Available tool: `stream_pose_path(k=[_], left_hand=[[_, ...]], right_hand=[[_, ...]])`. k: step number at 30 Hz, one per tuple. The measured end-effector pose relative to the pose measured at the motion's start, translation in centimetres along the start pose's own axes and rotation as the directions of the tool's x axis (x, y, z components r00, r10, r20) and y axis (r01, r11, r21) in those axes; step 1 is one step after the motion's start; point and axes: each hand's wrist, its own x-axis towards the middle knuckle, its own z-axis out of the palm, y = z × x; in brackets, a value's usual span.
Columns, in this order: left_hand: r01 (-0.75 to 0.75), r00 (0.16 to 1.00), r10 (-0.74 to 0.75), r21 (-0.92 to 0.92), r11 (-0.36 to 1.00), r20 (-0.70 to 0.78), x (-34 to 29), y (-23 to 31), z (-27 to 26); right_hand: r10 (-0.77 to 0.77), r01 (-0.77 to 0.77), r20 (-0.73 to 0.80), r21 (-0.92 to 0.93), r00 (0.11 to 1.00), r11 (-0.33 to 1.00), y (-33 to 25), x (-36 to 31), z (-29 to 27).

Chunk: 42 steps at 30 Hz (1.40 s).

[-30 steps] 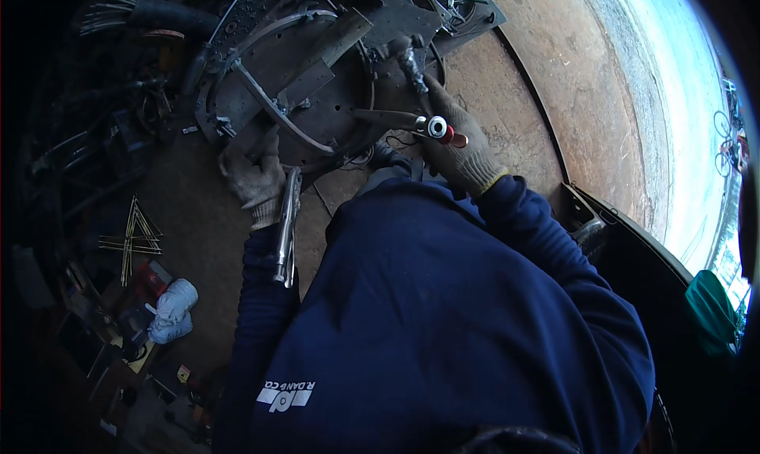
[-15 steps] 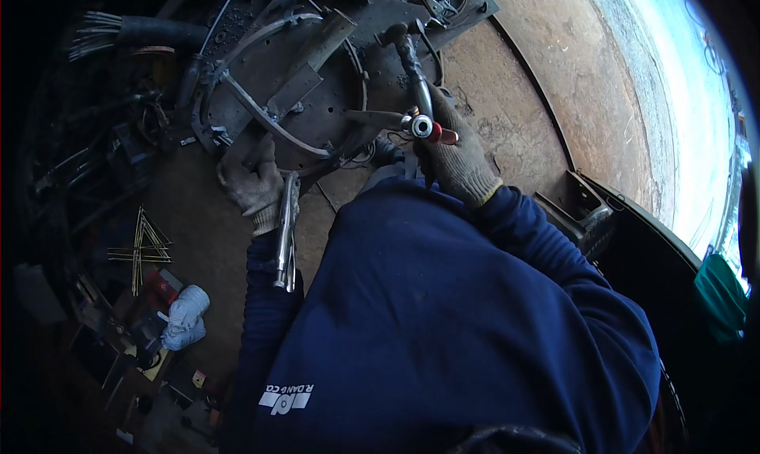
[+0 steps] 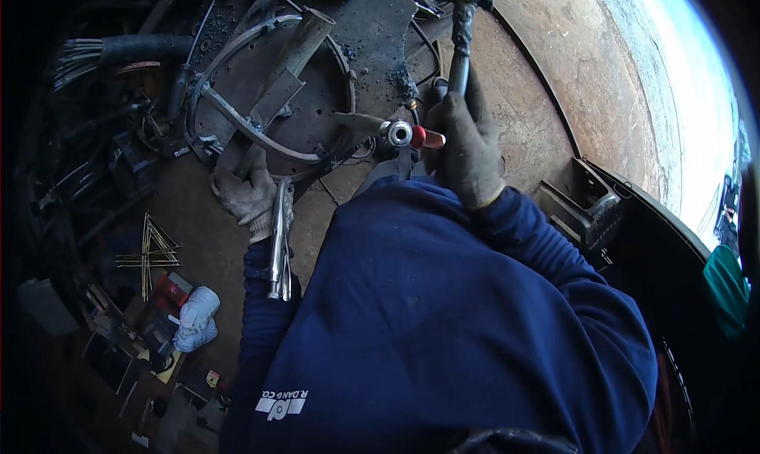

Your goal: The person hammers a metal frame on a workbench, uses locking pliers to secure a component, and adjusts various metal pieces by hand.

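Note:
My gloved right hand [image 3: 473, 161] is closed round the handle of a hammer [image 3: 461, 38], its head raised at the far right of the metalwork. My gloved left hand [image 3: 244, 186] has its fingers curled at the near end of a flat metal bar [image 3: 236, 147], and its grip is partly hidden. The bar runs to an angled steel piece [image 3: 279, 90] inside a metal ring [image 3: 229, 110] on a dark steel plate [image 3: 324, 90]. Beside my left wrist sit silver locking pliers [image 3: 279, 244]. A tool with a round metal end and red handle [image 3: 427, 138] stands left of my right hand.
Bundled rods [image 3: 79, 62] poke out of a dark tube at the far left. Thin yellowish rods [image 3: 148, 252] lie crossed on the floor, near a white cloth-like bundle [image 3: 196, 319]. A dark steel frame [image 3: 586, 205] is at my right. Brown ground [image 3: 538, 82] stretches beyond.
My right hand has lifted the hammer, its head moving right and away from the plate. The left hand stays at the bar. The whole view has shifted slightly.

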Motion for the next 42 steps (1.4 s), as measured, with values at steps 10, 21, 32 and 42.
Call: stream_pose_path(k=[10,21,32,42], left_hand=[[-0.042,0.997,0.047,-0.094,0.995,0.058,0.5,-0.3,-0.4],[0.086,0.996,-0.085,-0.056,0.995,0.023,-0.3,-0.7,-0.3],[0.03,0.999,-0.024,-0.145,0.989,0.044,-0.1,-1.2,0.1],[-0.003,1.0,0.005,-0.071,0.998,0.023,0.4,0.9,-0.1]], right_hand=[[0.144,-0.14,0.015,-0.151,0.989,0.979,-1.6,0.3,-1.1],[0.201,-0.168,0.107,-0.261,0.974,0.951,-0.8,0.4,-0.7],[0.382,-0.259,0.15,-0.51,0.912,0.82,-1.3,0.0,1.0],[0.176,-0.064,0.174,-0.515,0.969,0.855,0.2,-0.6,0.2]])
